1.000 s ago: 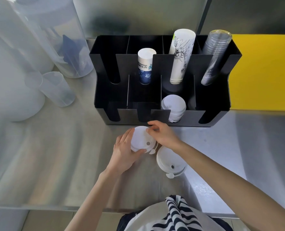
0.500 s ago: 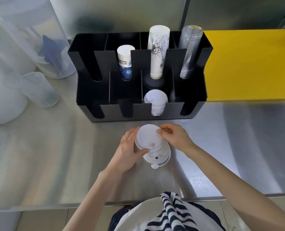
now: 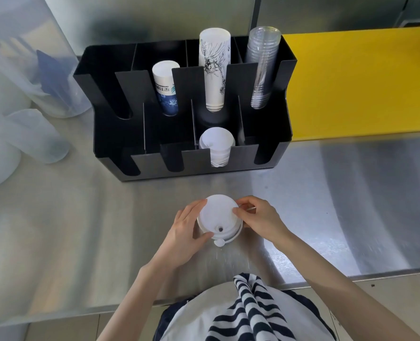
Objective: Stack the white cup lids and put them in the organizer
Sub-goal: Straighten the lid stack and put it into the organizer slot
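The left hand (image 3: 183, 233) and right hand (image 3: 259, 219) pinch stacked white lids (image 3: 219, 219) between their fingers. The lower lid's rim is mostly hidden beneath the upper lid and fingertips.

Two hands, the left hand (image 3: 183, 232) and right hand (image 3: 260, 221), flank two stacked lids (image 3: 219, 220), and beyond them one organizer (image 3: 265, 134) holds one stack of lids (image 3: 217, 146), two stacks of paper cups (image 3: 214, 70) and one stack of clear cups (image 3: 263, 67).

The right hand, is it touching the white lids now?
Touching. The head view shows the right hand with fingertips on the white lids.
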Demonstrator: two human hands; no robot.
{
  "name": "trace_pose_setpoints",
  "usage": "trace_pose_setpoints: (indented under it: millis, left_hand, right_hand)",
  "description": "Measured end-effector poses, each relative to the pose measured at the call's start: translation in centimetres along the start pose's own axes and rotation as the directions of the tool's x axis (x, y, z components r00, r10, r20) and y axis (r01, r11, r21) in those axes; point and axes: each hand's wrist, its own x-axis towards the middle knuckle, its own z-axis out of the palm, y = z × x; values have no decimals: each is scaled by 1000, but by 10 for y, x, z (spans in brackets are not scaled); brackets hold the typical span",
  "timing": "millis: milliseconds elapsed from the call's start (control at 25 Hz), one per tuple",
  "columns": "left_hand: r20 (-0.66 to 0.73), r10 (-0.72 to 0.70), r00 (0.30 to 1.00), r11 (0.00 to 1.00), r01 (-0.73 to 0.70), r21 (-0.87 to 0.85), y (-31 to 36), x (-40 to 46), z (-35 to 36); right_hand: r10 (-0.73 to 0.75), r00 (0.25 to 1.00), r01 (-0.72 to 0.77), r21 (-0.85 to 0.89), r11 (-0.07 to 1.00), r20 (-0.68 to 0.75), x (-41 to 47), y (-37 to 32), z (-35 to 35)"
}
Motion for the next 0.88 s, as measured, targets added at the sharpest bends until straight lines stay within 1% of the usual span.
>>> trace_pose_setpoints:
  millis: [160, 320, 640, 800, 840, 880]
  left_hand:
    - [4, -22, 1000, 999, 22, -25, -1, 1, 3]
    - [19, -24, 1000, 999, 24, -37, -2, 2, 5]
    - [-5, -61, 998, 997, 61, -44, -1, 0, 9]
    - [36, -64, 997, 996, 66, -55, -2, 1, 8]
    - [49, -80, 996, 992, 84, -90, -3, 3, 6]
    - [64, -129, 990, 978, 137, -156, -2, 4, 4]
  right_hand:
    - [-16, 1000, 16, -38, 999, -13, 3, 3, 2]
    - [5, 1000, -5, -12, 1000, -15, 8, 7, 1]
    - [-7, 1000, 7, -22, 1000, -25, 9, 13, 5]
    - [-8, 1000, 8, -12, 1000, -13, 9, 13, 5]
    - [-5, 1000, 5, -9, 1000, -11, 9, 13, 4]
    - [-1, 1000, 1, -6, 1000, -13, 9, 12, 3]
